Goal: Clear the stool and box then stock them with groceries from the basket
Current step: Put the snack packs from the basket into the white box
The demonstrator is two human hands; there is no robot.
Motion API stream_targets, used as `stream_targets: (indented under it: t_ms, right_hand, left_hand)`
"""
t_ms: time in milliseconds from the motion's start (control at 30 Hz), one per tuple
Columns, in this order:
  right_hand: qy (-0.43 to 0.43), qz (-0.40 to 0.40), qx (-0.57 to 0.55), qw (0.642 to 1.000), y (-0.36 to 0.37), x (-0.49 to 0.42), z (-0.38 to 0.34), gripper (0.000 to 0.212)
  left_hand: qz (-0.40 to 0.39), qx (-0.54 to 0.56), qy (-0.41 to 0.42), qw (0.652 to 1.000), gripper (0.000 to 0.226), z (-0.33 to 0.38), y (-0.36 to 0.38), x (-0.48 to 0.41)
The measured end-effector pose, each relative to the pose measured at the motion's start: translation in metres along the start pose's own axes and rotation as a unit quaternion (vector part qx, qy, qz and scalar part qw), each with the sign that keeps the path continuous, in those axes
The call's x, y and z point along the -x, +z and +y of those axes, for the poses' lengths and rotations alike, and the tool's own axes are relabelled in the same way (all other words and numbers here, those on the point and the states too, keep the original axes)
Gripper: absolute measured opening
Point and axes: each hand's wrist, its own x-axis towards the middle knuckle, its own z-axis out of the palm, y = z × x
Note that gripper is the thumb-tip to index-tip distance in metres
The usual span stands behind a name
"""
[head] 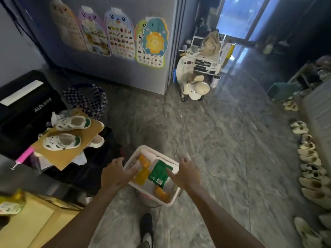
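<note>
A white basket (172, 201) sits low in the middle of the view, on what looks like a round stool (148, 201) that it mostly hides. Inside lie a green packet (159, 173) and several orange and yellow packets (142, 173). My left hand (116, 171) hovers at the basket's left rim, fingers spread. My right hand (184, 173) is at the right rim with a finger on the green packet. Neither hand grips anything. To the left, two small white-and-green shoes (71, 122) rest on a cardboard sheet (60, 154) over dark items. A cardboard box (26, 224) shows at bottom left.
A black case (21, 111) and a checkered bag (86, 99) stand at left. A fridge with animal charts (116, 36) is behind. Toy scooter (191, 83) and toy car (207, 63) sit further back. Several shoes (308, 158) line the right wall. My foot (146, 226) is below the basket.
</note>
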Motion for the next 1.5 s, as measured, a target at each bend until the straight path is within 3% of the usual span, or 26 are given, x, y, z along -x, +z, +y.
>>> stream_targets:
  t_ms: [133,300,433,600,700,833,933,1033,1233,1500]
  right_hand:
    - [-0.038,-0.057,0.036,0.997,0.036,-0.068,-0.003,0.084]
    - [-0.072,-0.15,0.066,0.984,0.108,-0.13,0.009,0.103]
    - [-0.142,-0.197,0.096,0.965,0.182,-0.18,0.03,0.095]
    - [-0.27,-0.229,0.152,0.923,0.275,-0.24,0.053,0.111]
    - [-0.336,-0.265,0.208,0.88,0.322,-0.269,0.067,0.125]
    - [-0.37,-0.28,0.253,0.849,0.357,-0.285,0.076,0.135]
    - [-0.397,-0.263,0.295,0.828,0.355,-0.282,0.068,0.115]
    - [-0.375,-0.258,0.292,0.841,0.338,-0.276,0.066,0.101]
    - [-0.333,-0.239,0.265,0.873,0.283,-0.252,0.075,0.115]
    - [-0.292,-0.154,0.117,0.937,0.132,-0.22,0.033,0.101]
  left_hand:
    - [-0.03,-0.019,-0.027,0.999,0.098,-0.01,0.041,-0.053]
    - [-0.081,-0.001,-0.103,0.991,0.122,-0.024,0.101,-0.083]
    - [-0.087,0.012,-0.146,0.985,0.112,-0.035,0.16,-0.107]
    - [-0.07,-0.032,-0.146,0.986,0.116,-0.051,0.249,-0.154]
    - [-0.042,-0.066,-0.148,0.986,0.125,-0.064,0.302,-0.172]
    - [-0.018,-0.132,-0.144,0.981,0.1,-0.075,0.335,-0.18]
    - [-0.022,-0.131,-0.148,0.98,0.079,-0.081,0.339,-0.176]
    - [-0.014,-0.12,-0.148,0.982,0.086,-0.08,0.327,-0.163]
    - [0.01,-0.077,-0.143,0.987,0.08,-0.063,0.273,-0.132]
    - [0.094,0.051,-0.156,0.982,0.07,-0.015,0.132,-0.088]
